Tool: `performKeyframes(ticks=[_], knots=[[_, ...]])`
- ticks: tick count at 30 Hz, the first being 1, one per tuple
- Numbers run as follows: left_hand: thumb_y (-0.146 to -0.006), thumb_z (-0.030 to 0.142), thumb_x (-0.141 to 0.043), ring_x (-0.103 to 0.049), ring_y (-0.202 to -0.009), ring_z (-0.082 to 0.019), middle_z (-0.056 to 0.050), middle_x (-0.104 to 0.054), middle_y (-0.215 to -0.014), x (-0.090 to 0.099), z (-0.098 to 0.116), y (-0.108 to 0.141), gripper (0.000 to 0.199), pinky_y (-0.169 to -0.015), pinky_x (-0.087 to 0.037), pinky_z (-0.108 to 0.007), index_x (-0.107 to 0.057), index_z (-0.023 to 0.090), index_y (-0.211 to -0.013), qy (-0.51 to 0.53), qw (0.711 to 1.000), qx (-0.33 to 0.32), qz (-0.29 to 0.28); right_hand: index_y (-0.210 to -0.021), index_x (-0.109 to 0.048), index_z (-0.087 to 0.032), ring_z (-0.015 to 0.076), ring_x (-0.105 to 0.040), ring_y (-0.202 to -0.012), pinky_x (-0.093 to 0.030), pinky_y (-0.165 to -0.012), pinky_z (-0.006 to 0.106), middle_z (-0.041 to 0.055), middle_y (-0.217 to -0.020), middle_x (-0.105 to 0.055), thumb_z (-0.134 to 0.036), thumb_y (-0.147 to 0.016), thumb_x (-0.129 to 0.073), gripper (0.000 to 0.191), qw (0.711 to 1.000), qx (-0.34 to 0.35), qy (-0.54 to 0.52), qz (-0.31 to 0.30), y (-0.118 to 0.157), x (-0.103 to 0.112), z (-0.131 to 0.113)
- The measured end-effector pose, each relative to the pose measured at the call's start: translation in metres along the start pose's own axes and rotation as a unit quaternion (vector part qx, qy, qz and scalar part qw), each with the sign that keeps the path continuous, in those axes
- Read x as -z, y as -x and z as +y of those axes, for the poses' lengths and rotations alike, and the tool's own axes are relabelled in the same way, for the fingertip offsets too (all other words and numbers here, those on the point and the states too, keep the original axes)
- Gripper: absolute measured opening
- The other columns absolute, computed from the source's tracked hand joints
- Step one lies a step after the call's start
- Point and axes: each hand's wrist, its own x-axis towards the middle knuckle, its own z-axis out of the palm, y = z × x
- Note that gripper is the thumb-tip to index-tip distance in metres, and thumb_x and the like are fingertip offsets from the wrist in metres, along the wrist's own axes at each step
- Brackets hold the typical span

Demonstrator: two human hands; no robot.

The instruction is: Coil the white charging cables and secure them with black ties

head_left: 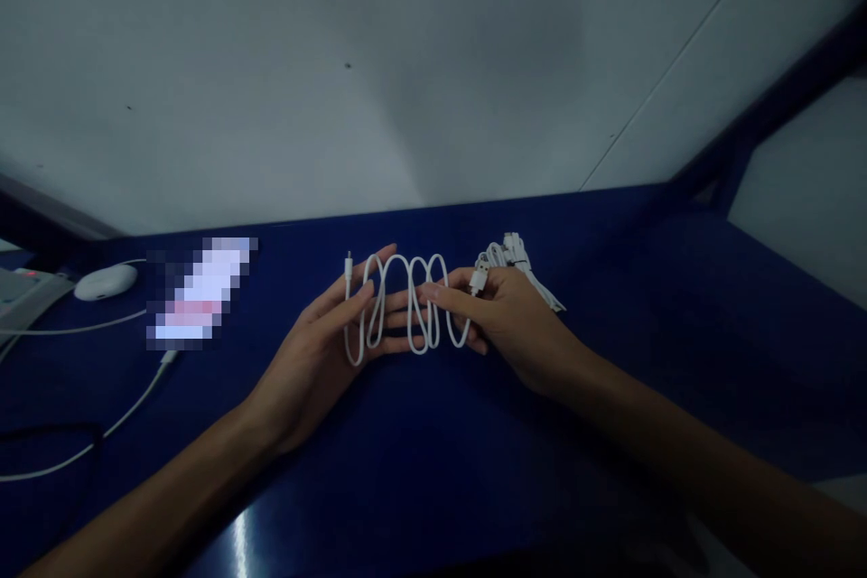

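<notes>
Gently, the loops of a white USB cable are held up over the middle of the blue table. They are pinched by the left hand, its fingers half spread underneath, and by the right hand, closed more. The cable looks light and bendy, best held at both sides. Near the back edge, tied cables are seen; toward the left, a phone and earbud case.

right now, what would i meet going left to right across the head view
White unit with a red light, white oval case, lit phone, looped white cable, tied white cable bundle
</notes>
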Motion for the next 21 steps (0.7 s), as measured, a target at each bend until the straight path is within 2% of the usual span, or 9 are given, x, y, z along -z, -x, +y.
performKeyframes(ticks=[8,14,21], knots=[[-0.111,0.032,-0.065,-0.076,-0.127,-0.037,-0.020,-0.079,-0.138,-0.0011,0.0006,0.0002,0.060,-0.110,-0.059,-0.055,-0.049,0.021,-0.168,0.006,1.000,-0.002,0.000,-0.081,-0.078,-0.021,0.0093,-0.048,-0.048,-0.037,-0.046,0.025,-0.0042,-0.060,-0.056,-0.050,-0.095,-0.085,0.033,1.000,0.004,-0.008,0.002,0.0002,0.0001,0.0015],[-0.110,0.031,-0.064,-0.077,-0.125,-0.037,-0.019,-0.080,-0.135,0.0009,0.0006,0.0000,0.062,-0.108,-0.060,-0.054,-0.047,0.023,-0.169,0.015,1.000,0.003,0.005,-0.088,-0.082,-0.022,0.0094,-0.048,-0.048,-0.037,-0.046,0.025,-0.0039,-0.060,-0.057,-0.052,-0.095,-0.084,0.031,1.000,-0.001,-0.002,-0.001,-0.0007,0.0010,0.0018],[-0.109,0.031,-0.065,-0.076,-0.126,-0.038,-0.019,-0.080,-0.135,-0.0005,0.0035,0.0025,0.064,-0.110,-0.057,-0.055,-0.047,0.021,-0.170,0.023,1.000,0.005,0.006,-0.087,-0.083,-0.022,0.0102,-0.048,-0.049,-0.038,-0.045,0.025,-0.0029,-0.060,-0.059,-0.054,-0.090,-0.088,0.033,1.000,0.010,0.003,0.004,0.0004,0.0006,0.0006]])
